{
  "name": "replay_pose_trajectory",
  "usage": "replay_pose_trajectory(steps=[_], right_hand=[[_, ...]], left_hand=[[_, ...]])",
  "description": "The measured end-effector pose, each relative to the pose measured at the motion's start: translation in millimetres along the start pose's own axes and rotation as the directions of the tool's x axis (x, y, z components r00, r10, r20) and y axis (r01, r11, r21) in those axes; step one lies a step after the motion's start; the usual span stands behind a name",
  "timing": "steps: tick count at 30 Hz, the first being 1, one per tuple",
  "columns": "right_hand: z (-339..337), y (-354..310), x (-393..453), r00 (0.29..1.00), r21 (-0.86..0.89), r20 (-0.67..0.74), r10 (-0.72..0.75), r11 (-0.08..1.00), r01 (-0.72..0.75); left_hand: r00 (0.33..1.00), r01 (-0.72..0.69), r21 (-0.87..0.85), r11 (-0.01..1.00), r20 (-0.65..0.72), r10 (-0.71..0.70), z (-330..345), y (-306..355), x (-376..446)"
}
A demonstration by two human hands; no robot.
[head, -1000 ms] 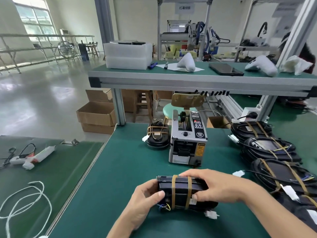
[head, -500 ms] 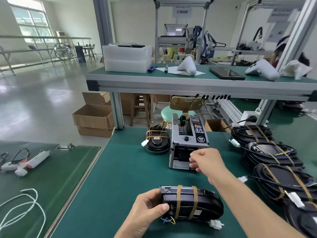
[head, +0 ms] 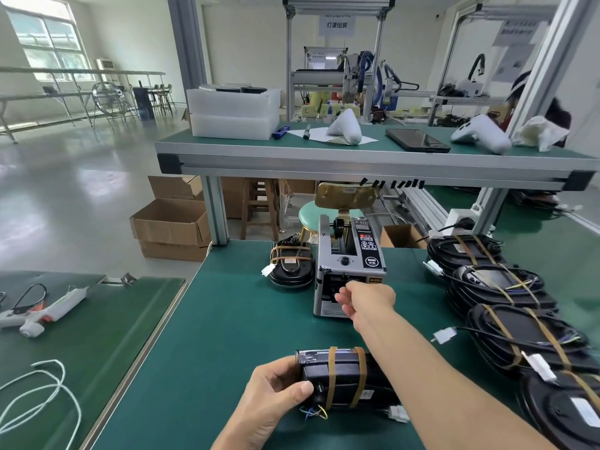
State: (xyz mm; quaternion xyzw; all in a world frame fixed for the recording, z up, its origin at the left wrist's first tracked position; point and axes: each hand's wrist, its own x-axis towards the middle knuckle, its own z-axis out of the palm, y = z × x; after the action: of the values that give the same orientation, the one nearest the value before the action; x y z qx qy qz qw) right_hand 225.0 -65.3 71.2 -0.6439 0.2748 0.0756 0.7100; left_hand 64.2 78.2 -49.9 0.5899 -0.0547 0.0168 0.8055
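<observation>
Tape fetch, mid-step. Your left hand [head: 276, 394] grips the near end of the black housing [head: 344, 381], fingers and thumb curled round it. The housing lies on its side on the green mat [head: 233, 319] close in front of you, with two tan tape bands [head: 332, 378] round its middle and loose wires [head: 313, 412] and a white connector [head: 398, 414] at its near edge. Your right hand [head: 367, 298] is at the outlet of the tape dispenser [head: 354, 254], fingers bent toward the slot. Whether they pinch a strip cannot be told, as the hand hides the mouth.

Judgement: banding looks part done. The next move calls for one clean pull of a cut strip. Carry it back without letting it fold, then lay it over the housing while your left hand steadies it. Banded units [head: 506, 336] line the right edge.
</observation>
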Motion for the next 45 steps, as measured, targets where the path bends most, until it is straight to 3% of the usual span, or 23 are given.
replay_pose_trajectory(steps=[15, 22, 24, 27, 30, 33, 35, 37, 41, 45], right_hand=[[11.1, 11.0, 6.4, 0.994, 0.099, -0.102, 0.034, 0.995, -0.024], [11.4, 12.6, 11.2, 0.994, 0.059, -0.102, 0.025, 0.998, -0.019], [6.9, 10.0, 7.6, 0.997, 0.006, -0.069, 0.039, 0.999, -0.039], [-6.7, 2.7, -4.8, 0.994, -0.127, 0.096, 0.061, 0.991, -0.048], [-31.1, -1.6, -22.2, 0.965, -0.267, 0.227, -0.134, 0.944, 0.194], [-66.8, 9.8, -60.7, 0.838, -0.299, 0.279, -0.468, 0.787, 0.539], [-84.6, 29.7, -91.2, 0.760, -0.261, 0.296, -0.579, 0.716, 0.647], [-90.4, 52.9, -113.3, 0.728, -0.287, 0.315, -0.609, 0.670, 0.685], [-81.4, 85.3, -130.4, 0.729, -0.424, 0.346, -0.591, 0.595, 0.683], [-72.6, 92.2, -134.7, 0.735, -0.413, 0.337, -0.589, 0.609, 0.677]], left_hand=[[1.000, 0.006, -0.011, 1.000, -0.012, -0.006, 4.1, 5.0, -2.8], [1.000, 0.010, -0.013, 1.000, -0.020, -0.011, 4.8, 5.7, -3.0], [1.000, 0.007, -0.017, 1.000, -0.023, -0.007, 5.2, 5.6, -3.4], [0.999, 0.009, -0.022, 1.000, -0.031, -0.009, 5.3, 4.9, -3.3], [0.999, 0.006, -0.026, 1.000, -0.034, -0.007, 5.3, 4.8, -3.1], [0.999, 0.001, -0.026, 1.000, -0.032, -0.002, 5.9, 5.8, -3.2], [0.999, 0.000, -0.016, 1.000, -0.034, 0.000, 7.3, 6.7, -4.4], [0.999, 0.000, -0.013, 1.000, -0.048, -0.001, 9.0, 8.4, -6.0], [0.998, -0.001, -0.011, 1.000, -0.066, 0.000, 13.3, 12.2, -10.1], [1.000, -0.014, -0.029, 0.999, -0.019, 0.014, 12.9, 12.6, -12.8]])
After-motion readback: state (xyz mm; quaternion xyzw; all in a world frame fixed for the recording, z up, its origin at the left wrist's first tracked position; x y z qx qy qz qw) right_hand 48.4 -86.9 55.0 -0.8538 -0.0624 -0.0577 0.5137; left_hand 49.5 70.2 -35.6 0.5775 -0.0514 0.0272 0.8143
